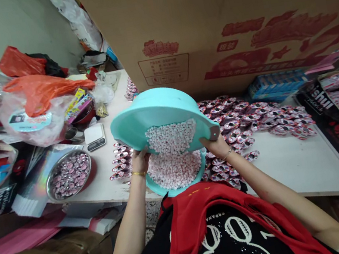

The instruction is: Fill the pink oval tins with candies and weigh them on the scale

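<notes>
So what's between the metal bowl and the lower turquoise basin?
In the head view: a strip of white tabletop, then clustered small packages, with the left hand nearest the lower basin.

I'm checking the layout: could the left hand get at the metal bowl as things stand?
Probably not without letting go: the left hand grips the tilted turquoise basin. Otherwise, the open-topped metal bowl looks within reach on that side.

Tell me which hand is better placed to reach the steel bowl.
Left hand, probably: the steel bowl stands on that side, and the right hand is farther off, across the tilted basin. Both hands grip the basin, so neither is free.
</notes>
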The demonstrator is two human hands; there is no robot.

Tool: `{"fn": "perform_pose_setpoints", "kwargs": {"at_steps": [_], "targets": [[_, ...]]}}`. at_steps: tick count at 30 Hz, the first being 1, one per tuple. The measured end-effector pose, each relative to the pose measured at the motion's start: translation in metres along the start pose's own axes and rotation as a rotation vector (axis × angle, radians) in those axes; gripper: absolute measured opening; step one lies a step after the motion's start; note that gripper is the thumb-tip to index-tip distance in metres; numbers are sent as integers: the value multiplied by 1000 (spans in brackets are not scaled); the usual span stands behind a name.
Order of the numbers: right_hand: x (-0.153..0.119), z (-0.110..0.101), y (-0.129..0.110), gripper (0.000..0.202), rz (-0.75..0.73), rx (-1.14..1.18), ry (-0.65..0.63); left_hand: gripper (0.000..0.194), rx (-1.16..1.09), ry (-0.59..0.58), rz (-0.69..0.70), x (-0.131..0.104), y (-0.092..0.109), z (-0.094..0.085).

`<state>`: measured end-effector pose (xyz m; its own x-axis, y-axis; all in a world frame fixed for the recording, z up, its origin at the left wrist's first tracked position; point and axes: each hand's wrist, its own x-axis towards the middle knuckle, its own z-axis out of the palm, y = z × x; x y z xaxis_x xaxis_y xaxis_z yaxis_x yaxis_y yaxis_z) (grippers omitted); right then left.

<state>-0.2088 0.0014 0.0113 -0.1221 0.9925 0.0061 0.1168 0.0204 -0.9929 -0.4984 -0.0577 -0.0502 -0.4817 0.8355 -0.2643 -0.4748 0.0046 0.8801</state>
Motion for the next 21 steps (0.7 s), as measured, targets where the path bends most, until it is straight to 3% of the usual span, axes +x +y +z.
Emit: {"fn": "perform_pose_setpoints", "kwargs": {"at_steps": [7, 14, 18, 21], "targets": [[8, 3, 3, 19, 171, -15, 26, 43, 86, 33, -13, 7, 5, 4], [14, 1, 3, 11, 264, 35, 73, 47, 134, -61, -54, 14, 5, 14], [17, -1, 1, 16, 349, 144, 122, 44, 160, -91, -30, 19, 4, 7], [21, -4, 0, 22, 398, 218, 149, 45, 324, -88, 106, 23, 4, -6]]}}
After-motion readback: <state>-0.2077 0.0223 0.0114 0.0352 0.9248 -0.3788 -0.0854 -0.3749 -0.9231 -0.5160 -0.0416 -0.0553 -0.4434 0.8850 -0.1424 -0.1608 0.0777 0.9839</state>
